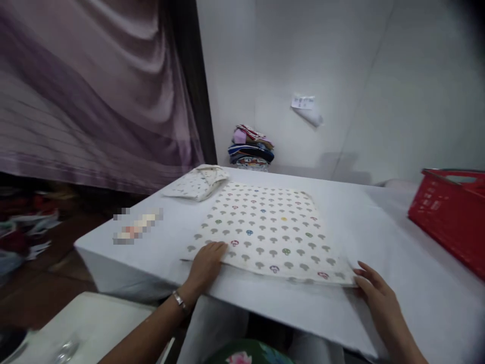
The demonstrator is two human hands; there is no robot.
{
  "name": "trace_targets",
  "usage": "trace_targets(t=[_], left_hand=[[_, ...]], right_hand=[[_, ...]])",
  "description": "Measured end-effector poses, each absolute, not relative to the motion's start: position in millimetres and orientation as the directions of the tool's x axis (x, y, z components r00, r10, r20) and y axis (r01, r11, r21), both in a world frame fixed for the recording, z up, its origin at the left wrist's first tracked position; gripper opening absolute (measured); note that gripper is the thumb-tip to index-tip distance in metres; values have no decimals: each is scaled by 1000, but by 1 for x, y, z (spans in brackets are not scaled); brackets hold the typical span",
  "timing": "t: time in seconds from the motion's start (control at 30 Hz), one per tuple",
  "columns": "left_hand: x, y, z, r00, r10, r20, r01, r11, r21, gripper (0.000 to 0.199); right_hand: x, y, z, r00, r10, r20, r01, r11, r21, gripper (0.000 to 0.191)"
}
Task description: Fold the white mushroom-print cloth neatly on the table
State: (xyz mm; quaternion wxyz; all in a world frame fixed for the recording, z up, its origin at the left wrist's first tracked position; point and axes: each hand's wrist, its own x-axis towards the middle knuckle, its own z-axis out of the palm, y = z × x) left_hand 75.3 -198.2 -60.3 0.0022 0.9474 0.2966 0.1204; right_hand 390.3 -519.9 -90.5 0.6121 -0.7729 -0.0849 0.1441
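Observation:
A white cloth printed with grey and coloured mushrooms lies spread flat on the white-covered table, its near edge slightly uneven. My left hand rests palm down on its near left part, fingers stretched out over the edge; the thumb is hidden. At the near right corner, my right hand touches the cloth with its fingertips, fingers a little apart. Whether any fabric is between them is hard to see. A folded white cloth with small prints lies behind on the left.
A red plastic basket stands at the table's right side. Folded fabrics are stacked by the wall. A blurred-out item lies on the left of the white tabletop. A pale stool-like surface is at lower left, beneath a hanging curtain's side.

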Motion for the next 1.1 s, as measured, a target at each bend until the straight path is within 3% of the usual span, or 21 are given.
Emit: trace_targets(t=[0.2, 0.4, 0.63, 0.83, 0.97, 1.1], left_hand=[[8, -149, -59, 563, 781, 269, 787, -606, 114, 47], [-5, -142, -54, 439, 888, 138, 857, -460, 230, 46], [-15, -139, -48, 460, 880, 117, 862, -474, 180, 45], [-23, -124, -63, 619, 782, 76, 765, -622, 165, 45], [-41, -101, -72, 693, 721, 25, 690, -673, 268, 47], [-51, -77, -63, 687, 718, -112, 686, -590, 425, 43]], right_hand=[[391, -523, -87, 942, 328, -74, 80, -433, -898, 69], [399, -528, -96, 930, 365, 36, 242, -536, -809, 66], [401, -527, -106, 838, 484, 251, 511, -538, -671, 51], [394, -520, -111, 776, 598, 200, 593, -585, -554, 35], [384, -521, -108, 764, 619, 180, 624, -640, -448, 34], [384, -519, -90, 717, 682, 143, 687, -658, -307, 31]])
